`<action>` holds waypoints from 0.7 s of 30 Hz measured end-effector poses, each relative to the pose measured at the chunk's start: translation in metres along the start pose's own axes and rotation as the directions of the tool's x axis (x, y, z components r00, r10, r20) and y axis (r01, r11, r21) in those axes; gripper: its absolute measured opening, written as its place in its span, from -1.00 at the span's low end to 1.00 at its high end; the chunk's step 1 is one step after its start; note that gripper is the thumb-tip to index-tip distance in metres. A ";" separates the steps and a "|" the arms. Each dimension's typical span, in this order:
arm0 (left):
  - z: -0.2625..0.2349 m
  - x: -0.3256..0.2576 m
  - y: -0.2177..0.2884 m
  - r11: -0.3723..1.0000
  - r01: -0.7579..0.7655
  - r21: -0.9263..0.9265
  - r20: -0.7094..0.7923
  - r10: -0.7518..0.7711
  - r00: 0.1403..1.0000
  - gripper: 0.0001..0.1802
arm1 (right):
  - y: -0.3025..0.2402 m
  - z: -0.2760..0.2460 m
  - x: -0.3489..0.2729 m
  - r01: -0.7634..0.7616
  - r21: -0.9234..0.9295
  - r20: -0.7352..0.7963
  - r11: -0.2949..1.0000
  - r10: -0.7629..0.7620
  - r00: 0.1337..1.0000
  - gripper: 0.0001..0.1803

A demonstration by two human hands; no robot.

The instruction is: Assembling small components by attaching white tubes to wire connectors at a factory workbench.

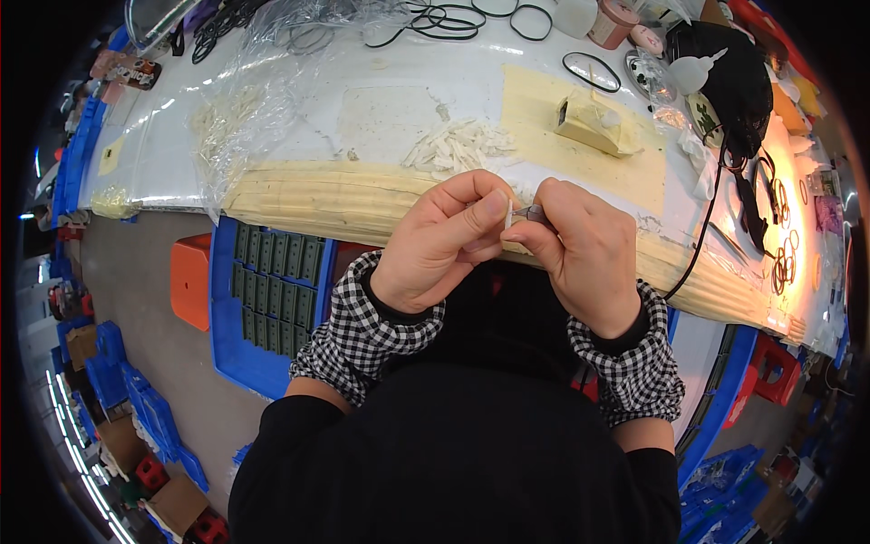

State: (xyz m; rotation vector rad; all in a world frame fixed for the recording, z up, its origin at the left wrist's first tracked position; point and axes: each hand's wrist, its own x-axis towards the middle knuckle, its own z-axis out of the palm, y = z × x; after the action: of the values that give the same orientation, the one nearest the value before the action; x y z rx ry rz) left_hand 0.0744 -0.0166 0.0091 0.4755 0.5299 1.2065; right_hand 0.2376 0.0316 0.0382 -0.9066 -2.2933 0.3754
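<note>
Both my hands meet over the taped table edge. My left hand (pixel 444 238) is closed, thumb against fingers, pinching a small pale strip (pixel 509 218) that mostly hides behind the fingertips. Close beside it, my right hand (pixel 587 243) is closed around a small grey metallic piece (pixel 533 214); its kind cannot be made out. The strip and the grey piece seem to touch at the fingertips. Just beyond my hands lies a loose heap of short whitish strips (pixel 460 145). Farther right, a yellowish tape-covered block (pixel 594 125) rests on a yellow sheet (pixel 526 100).
Padded yellowish tape (pixel 308 189) lines the table's near edge. A blue tray (pixel 263 370) with rows of dark green blocks (pixel 276 276) is at lower left, beside an orange stool (pixel 190 283). Black rings (pixel 591 72), clear plastic bags and a black cable (pixel 702 240) lie about.
</note>
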 end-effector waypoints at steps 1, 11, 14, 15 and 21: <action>0.001 0.000 0.000 1.000 0.001 0.002 -0.004 -0.001 1.000 -0.87 | 0.000 0.000 0.000 -0.003 -0.001 -0.001 1.000 0.003 1.000 -0.57; 0.001 -0.001 0.002 1.000 -0.003 0.027 -0.009 0.003 1.000 -0.87 | 0.000 -0.003 0.000 0.004 -0.029 0.032 1.000 -0.003 0.999 -0.57; 0.000 -0.001 0.002 0.999 -0.002 0.034 -0.003 0.002 1.000 -0.87 | 0.000 -0.003 0.000 0.008 -0.027 0.035 1.000 -0.007 0.999 -0.57; -0.001 -0.001 0.001 1.000 -0.002 0.031 0.001 0.002 1.000 -0.87 | 0.000 -0.002 0.000 0.012 -0.029 0.037 1.000 -0.011 0.999 -0.57; 0.000 -0.001 0.001 1.000 0.009 0.010 -0.003 -0.009 1.000 -0.87 | 0.000 -0.001 0.000 0.007 -0.006 0.008 1.000 -0.007 1.000 -0.57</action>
State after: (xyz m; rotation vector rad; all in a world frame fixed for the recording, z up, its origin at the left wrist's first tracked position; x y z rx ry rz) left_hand 0.0730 -0.0171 0.0096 0.4794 0.5406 1.1961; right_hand 0.2384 0.0318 0.0394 -0.9020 -2.3056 0.3696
